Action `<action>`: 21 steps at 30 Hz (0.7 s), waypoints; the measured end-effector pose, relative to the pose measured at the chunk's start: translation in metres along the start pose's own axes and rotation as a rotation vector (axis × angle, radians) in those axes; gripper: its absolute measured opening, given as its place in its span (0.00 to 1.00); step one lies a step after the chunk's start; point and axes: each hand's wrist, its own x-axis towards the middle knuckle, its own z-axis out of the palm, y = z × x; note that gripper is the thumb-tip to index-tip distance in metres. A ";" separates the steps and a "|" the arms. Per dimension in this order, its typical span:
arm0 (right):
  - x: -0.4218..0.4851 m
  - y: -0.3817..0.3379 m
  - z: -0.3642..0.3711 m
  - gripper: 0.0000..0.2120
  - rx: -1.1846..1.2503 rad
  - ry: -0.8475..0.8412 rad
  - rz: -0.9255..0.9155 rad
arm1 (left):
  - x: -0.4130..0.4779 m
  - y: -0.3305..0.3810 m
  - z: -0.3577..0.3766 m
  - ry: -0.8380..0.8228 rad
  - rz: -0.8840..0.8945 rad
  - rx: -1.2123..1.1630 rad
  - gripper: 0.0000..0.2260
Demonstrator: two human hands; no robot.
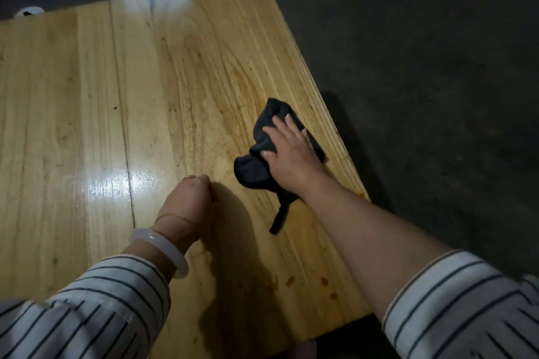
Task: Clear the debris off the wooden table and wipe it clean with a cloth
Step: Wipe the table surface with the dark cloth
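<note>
Right hand (288,148) flat on my dark cloth (253,172) at 3 o'clock near the tabletop (87,96) edge, pressing to wipe | left hand (189,195) clenched at 6 o'clock, probably bracing me, contents hidden | orange spots (324,281) at 5 o'clock unwiped

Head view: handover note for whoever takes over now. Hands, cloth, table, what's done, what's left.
Right hand: fingers flat, pressing the dark cloth onto the wooden table near its right edge.
Left hand: fingers curled, resting on the table beside the cloth. Whether it holds anything is hidden.
Done: no large debris shows on the top, and the cloth is down for wiping.
Left: orange spots near the near edge are not yet wiped. A dark speck lies on the left planks.
</note>
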 end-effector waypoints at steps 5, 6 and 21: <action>0.024 0.006 -0.010 0.28 -0.027 0.100 0.170 | 0.002 0.001 -0.002 -0.030 0.004 -0.016 0.04; 0.025 0.006 -0.009 0.28 -0.029 0.134 0.221 | 0.002 0.001 -0.002 -0.033 0.004 -0.011 0.05; -0.068 -0.036 0.038 0.26 0.067 0.093 0.074 | 0.005 -0.002 -0.001 -0.018 0.004 -0.002 0.06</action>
